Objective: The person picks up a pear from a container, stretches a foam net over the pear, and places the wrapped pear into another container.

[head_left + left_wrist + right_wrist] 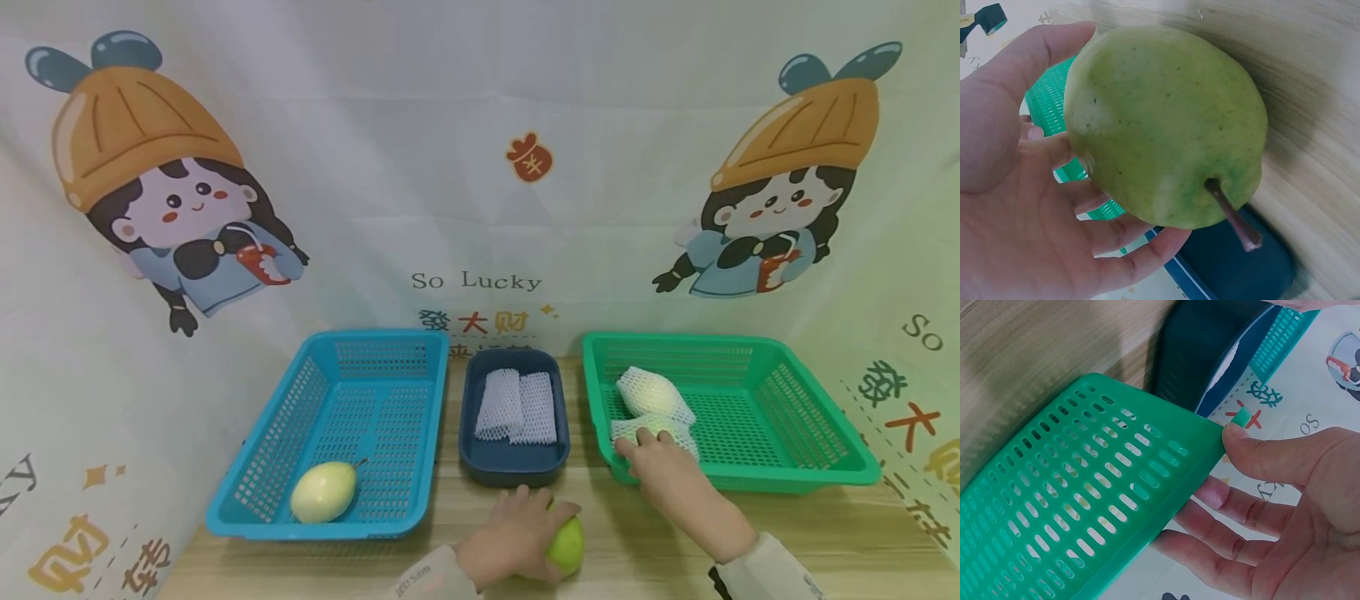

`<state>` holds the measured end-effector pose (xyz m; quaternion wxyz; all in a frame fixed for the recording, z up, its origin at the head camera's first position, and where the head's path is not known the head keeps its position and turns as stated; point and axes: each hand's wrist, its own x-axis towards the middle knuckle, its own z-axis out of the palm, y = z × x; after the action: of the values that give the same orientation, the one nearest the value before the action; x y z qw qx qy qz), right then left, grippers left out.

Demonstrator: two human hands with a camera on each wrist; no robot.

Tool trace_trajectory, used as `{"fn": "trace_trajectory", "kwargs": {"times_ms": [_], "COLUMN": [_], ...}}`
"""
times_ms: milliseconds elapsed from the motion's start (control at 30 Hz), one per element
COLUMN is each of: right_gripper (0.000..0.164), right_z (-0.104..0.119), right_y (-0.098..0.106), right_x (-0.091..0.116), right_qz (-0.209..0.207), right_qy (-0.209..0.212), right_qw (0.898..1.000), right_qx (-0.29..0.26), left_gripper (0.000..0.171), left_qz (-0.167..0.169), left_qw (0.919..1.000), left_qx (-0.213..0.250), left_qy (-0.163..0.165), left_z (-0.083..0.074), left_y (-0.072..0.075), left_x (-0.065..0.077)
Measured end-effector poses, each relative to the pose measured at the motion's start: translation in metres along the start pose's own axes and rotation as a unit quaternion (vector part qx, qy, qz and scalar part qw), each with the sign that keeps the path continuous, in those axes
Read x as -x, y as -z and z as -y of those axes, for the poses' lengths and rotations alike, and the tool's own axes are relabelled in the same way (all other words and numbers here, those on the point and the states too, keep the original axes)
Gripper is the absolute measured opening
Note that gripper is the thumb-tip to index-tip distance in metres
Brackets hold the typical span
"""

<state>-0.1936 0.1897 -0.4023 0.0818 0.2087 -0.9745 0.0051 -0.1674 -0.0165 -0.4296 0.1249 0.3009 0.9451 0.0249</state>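
Observation:
On the wooden table, my left hand (516,533) grips a green pear (568,546). The left wrist view shows the pear's brown stem (1232,215), with my thumb and fingers curled about its side. My right hand (667,468) reaches over the near left part of the green basket (750,479). Its fingers are stretched loosely, right at a fruit in white foam netting (622,430). Behind that lies another netted fruit (654,395). In the right wrist view my thumb (1244,447) is at the basket's rim corner, with the other fingers beyond the rim.
At the left stands a blue basket (375,527) holding one pale yellow pear (324,492). Between the baskets, a dark blue tray (514,477) contains white foam net sleeves (501,404). A printed cloth (480,225) hangs behind everything.

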Motion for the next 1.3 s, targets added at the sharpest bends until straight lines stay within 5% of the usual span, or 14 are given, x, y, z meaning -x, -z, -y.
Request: {"fn": "trace_trajectory", "kwargs": {"times_ms": [367, 600, 733, 1000, 1133, 1300], "right_gripper": [0.022, 0.022, 0.022, 0.022, 0.021, 0.021], "right_z": [-0.001, -0.001, -0.001, -0.001, -0.001, -0.001], "right_y": [0.0, -0.001, -0.001, -0.001, -0.001, -0.001], "right_x": [0.0, 0.0, 0.0, 0.0, 0.0, 0.0], "right_qz": [0.005, -0.005, -0.006, -0.005, -0.011, -0.017], "right_qy": [0.0, 0.002, 0.003, 0.0, 0.001, 0.001], "right_qw": [1.0, 1.0, 1.0, 1.0, 1.0, 1.0], "right_qx": [-0.002, -0.003, -0.005, -0.01, -0.008, -0.004], "left_gripper": [0.069, 0.064, 0.047, 0.023, 0.02, 0.016], "left_qz": [-0.04, -0.068, -0.144, -0.286, -0.315, -0.315], "left_qw": [0.9992, 0.9967, 0.9875, 0.9569, 0.9477, 0.947], "left_qx": [-0.001, 0.045, 0.062, 0.033, 0.012, -0.001], "left_qy": [-0.007, 0.005, 0.016, 0.037, 0.052, 0.064], "left_z": [0.006, 0.012, 0.016, 0.034, 0.044, 0.054], "left_y": [0.003, 0.006, 0.007, 0.001, -0.007, -0.014], "left_x": [0.005, 0.005, 0.002, -0.003, -0.006, -0.009]}}
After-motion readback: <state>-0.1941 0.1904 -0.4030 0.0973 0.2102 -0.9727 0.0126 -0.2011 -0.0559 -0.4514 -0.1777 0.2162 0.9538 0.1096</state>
